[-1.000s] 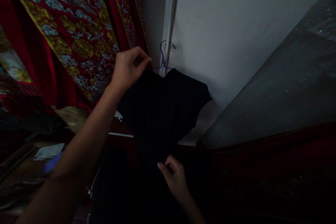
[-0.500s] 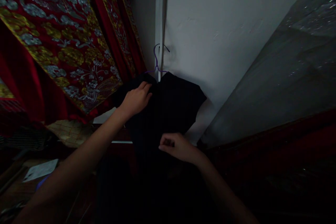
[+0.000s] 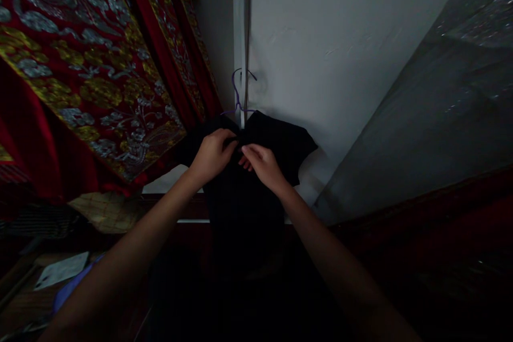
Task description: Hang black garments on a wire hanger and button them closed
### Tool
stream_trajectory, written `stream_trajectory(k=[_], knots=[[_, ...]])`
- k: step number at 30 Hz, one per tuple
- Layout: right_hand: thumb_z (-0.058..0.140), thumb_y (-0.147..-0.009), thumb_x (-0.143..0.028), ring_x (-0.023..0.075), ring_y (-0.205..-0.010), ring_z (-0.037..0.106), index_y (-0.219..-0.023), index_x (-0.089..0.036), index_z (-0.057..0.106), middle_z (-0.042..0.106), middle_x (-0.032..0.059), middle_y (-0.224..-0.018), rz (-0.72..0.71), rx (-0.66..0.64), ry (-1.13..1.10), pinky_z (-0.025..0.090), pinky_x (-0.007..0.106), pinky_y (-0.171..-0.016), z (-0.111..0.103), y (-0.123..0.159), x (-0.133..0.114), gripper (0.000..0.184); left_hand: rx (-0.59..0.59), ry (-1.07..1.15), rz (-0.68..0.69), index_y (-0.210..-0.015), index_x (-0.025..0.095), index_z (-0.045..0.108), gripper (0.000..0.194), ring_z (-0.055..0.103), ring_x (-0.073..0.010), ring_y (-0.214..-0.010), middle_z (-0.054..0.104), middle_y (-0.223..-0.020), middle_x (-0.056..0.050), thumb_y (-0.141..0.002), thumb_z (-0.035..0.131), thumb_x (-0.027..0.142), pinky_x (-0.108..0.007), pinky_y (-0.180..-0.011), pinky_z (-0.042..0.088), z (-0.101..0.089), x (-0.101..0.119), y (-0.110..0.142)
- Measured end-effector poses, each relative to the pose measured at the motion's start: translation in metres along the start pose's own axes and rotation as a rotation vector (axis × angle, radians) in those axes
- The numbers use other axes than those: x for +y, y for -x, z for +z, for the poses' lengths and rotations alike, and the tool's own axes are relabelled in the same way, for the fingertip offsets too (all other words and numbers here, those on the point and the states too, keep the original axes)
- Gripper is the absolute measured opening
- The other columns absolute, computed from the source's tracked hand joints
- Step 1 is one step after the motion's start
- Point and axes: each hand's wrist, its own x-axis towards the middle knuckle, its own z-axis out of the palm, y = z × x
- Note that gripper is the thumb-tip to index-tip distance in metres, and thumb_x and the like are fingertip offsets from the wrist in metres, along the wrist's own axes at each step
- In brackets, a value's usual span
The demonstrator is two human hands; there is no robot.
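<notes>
A dark short-sleeved shirt [image 3: 248, 203] hangs on a purple hanger [image 3: 237, 97], whose hook is over a thin ledge or edge on the pale wall. At the shirt's neck, just under the hanger, my left hand [image 3: 214, 154] pinches the dark cloth between thumb and fingers. My right hand [image 3: 262, 165] is right beside it, thumb and forefinger closed on the front of the same shirt near the collar. The cloth is so dark that buttons or seams cannot be made out.
Red cloth embroidered in gold and silver [image 3: 108, 80] hangs at the left. A grey sheet with shiny plastic [image 3: 441, 117] covers the right side. Low at the left, a white card [image 3: 62, 270] lies on a wooden surface near something purple [image 3: 74, 286].
My right hand has risen from the shirt's lower front to the neck, beside my left hand. The left hand has shifted slightly toward the middle and down.
</notes>
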Motion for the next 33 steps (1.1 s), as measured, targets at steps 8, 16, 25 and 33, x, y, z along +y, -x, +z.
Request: stream_trajectory(k=[8,16,25,33], knots=[[0.056,-0.092,-0.064,0.0110,-0.058,0.056,-0.074,-0.020,0.059,0.062,-0.0007,-0.066,-0.216,0.047,0.095,0.043,0.024,-0.054,-0.007,0.006,-0.041,0.049,-0.012,0.035,0.234,-0.096,0.017,0.073,0.020,0.069,-0.0191,-0.081,0.074,-0.087,-0.006,-0.092,0.054,0.016,-0.029,-0.074,0.050,-0.029,0.039,-0.002],[0.049,-0.099,-0.057,0.0108,-0.057,0.051,-0.065,-0.020,0.054,0.054,-0.0019,-0.059,-0.319,0.054,0.171,0.038,0.025,-0.056,-0.010,0.001,-0.050,0.050,0.140,0.022,0.114,-0.094,0.018,0.070,0.011,0.068,-0.0181,-0.073,0.074,-0.084,-0.003,-0.091,0.061,0.023,-0.028,-0.068,0.049,-0.024,0.044,-0.004],[0.054,-0.094,-0.056,0.0092,-0.053,0.048,-0.074,-0.020,0.059,0.055,-0.0028,-0.061,-0.181,0.037,-0.074,0.036,0.022,-0.048,0.003,-0.009,-0.038,0.042,0.228,0.209,0.017,-0.095,0.019,0.067,0.012,0.066,-0.0173,-0.079,0.071,-0.088,-0.003,-0.094,0.059,0.028,-0.029,-0.073,0.050,-0.008,0.032,-0.001],[0.051,-0.091,-0.037,0.0104,-0.053,0.051,-0.063,-0.020,0.057,0.054,-0.0025,-0.055,-0.122,0.055,0.072,0.038,0.024,-0.054,0.011,-0.010,-0.005,0.034,0.386,0.218,0.009,-0.099,0.022,0.062,0.013,0.064,-0.0176,-0.087,0.068,-0.096,-0.003,-0.099,0.055,0.032,-0.030,-0.078,0.050,-0.009,0.038,0.004]])
